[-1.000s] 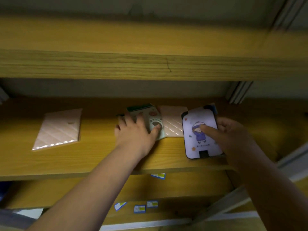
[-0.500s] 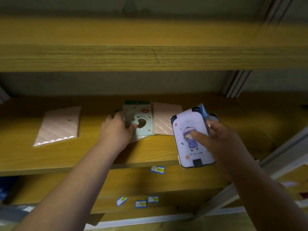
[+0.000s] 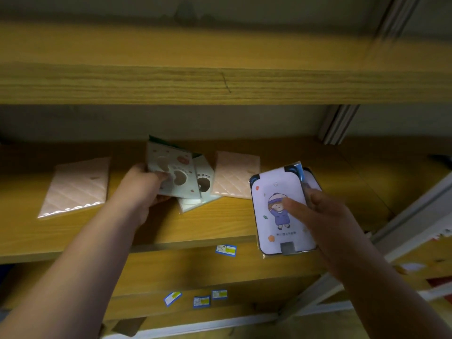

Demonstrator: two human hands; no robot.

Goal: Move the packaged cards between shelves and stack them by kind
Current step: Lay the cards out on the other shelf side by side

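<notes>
Fingers of the left hand [image 3: 141,184] now lift the footprint card [image 3: 175,174] higher; right hand [image 3: 318,214] still grips the cartoon card [image 3: 276,216].

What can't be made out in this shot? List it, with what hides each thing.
Head view:
- Small labels on the lower shelf edges: print too small.
- Packs behind the purple cartoon card pack: count hidden by it and the right hand.
- Green footprint card packs: partly covered by the left hand.
- Pink quilted pack: left part overlapped.

A shop: wooden shelves [image 3: 220,84] bearing price labels [image 3: 226,250] and packaged cards [image 3: 236,174].
</notes>
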